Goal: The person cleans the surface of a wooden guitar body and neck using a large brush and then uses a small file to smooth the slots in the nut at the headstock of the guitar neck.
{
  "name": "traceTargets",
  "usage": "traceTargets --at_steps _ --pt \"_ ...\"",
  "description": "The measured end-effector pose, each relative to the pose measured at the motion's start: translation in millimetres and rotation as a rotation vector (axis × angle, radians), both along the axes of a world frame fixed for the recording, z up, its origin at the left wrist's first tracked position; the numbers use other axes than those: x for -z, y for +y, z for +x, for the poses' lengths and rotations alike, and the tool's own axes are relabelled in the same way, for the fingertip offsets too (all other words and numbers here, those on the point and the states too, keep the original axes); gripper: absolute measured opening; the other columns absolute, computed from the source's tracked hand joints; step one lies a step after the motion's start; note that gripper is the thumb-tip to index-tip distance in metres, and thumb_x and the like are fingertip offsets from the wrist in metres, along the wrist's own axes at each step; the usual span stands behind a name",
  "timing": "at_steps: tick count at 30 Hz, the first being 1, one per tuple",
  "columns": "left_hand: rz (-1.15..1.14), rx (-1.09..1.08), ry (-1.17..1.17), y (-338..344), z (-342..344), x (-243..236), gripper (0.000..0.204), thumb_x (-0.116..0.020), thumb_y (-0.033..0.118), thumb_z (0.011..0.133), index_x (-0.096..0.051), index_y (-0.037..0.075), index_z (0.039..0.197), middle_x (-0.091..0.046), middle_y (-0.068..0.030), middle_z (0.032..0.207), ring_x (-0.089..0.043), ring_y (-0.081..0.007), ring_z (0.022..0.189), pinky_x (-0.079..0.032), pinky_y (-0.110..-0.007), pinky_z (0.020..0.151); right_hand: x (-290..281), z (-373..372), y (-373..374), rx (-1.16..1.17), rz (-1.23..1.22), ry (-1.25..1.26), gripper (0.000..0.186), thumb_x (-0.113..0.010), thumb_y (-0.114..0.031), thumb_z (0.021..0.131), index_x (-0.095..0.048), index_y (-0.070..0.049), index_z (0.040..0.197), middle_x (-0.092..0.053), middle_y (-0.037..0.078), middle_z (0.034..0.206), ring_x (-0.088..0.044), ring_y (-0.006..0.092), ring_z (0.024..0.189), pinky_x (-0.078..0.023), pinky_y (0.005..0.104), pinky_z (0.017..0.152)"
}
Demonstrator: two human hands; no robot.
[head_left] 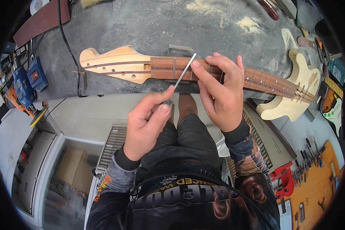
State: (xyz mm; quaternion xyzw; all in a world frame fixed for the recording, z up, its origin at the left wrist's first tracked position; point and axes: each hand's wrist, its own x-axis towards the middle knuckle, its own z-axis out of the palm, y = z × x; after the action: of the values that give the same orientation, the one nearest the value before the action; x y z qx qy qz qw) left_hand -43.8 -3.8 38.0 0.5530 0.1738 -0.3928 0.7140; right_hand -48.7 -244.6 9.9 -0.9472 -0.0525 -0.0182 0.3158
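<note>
An unfinished electric guitar lies across the workbench, its pale wooden headstock at the left and its bare body at the right. Frets cross the brown fretboard. Pinched between the thumb and fingers of my left hand is a slim metal file, slanting up and right over the first frets. My right hand rests over the fretboard with fingers spread, its index fingertip against the file's far end. Beneath the neck sits a dark support block, partly hidden.
A black cable runs over the grey workbench left of the headstock. Blue power tools stand at the far left. Pale dust lies at the back. Hand tools hang on a wooden board at the lower right, beside a red clamp.
</note>
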Motion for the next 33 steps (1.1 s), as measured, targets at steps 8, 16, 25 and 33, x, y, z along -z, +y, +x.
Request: traceTargets --at_steps 8,16,25,33 --pt "0.501 0.420 -0.978 -21.9 32.7 12.8 0.039 -0.065 0.001 0.108 -0.066 -0.002 0.146 -0.061 0.0004 0.080 -0.057 -0.0107 0.069 -0.049 -0.033 0.060 4.7 -3.3 -2.1 0.000 -0.015 -0.027 0.065 -0.077 -0.001 0.082 -0.076 -0.025 0.142 -0.062 0.006 0.139 -0.060 0.0323 0.137 -0.028 0.0651 0.128" --pt "-0.257 -0.084 0.070 7.1 5.9 0.4 0.037 -0.060 0.005 0.113 -0.063 -0.006 0.148 -0.062 0.0066 0.090 -0.057 -0.0068 0.075 -0.049 -0.030 0.065 4.2 -1.3 -1.4 0.007 -0.014 -0.036 0.065 -0.077 0.000 0.081 -0.076 -0.025 0.141 -0.063 0.006 0.139 -0.060 0.0321 0.136 -0.028 0.0649 0.128" --pt "0.705 0.728 -1.141 -15.4 55.0 -2.2 0.038 -0.068 0.003 0.105 -0.070 0.004 0.143 -0.066 -0.0101 0.083 -0.068 -0.0147 0.070 -0.052 -0.035 0.059 5.1 -0.2 -2.2 0.012 -0.012 -0.070 0.059 -0.080 -0.004 0.085 -0.077 -0.024 0.140 -0.064 0.007 0.136 -0.062 0.0313 0.131 -0.029 0.0653 0.127" --pt "-0.215 -0.072 0.090 8.1 33.4 -12.4 0.049 -0.055 0.009 0.113 -0.048 0.000 0.160 -0.055 -0.0003 0.085 -0.039 -0.0039 0.059 -0.032 -0.022 0.052 -8.4 24.6 -14.7 -0.065 -0.036 -0.048 0.049 -0.082 -0.006 0.085 -0.077 -0.019 0.131 -0.065 0.007 0.121 -0.063 0.0287 0.105 -0.045 0.0470 0.097"
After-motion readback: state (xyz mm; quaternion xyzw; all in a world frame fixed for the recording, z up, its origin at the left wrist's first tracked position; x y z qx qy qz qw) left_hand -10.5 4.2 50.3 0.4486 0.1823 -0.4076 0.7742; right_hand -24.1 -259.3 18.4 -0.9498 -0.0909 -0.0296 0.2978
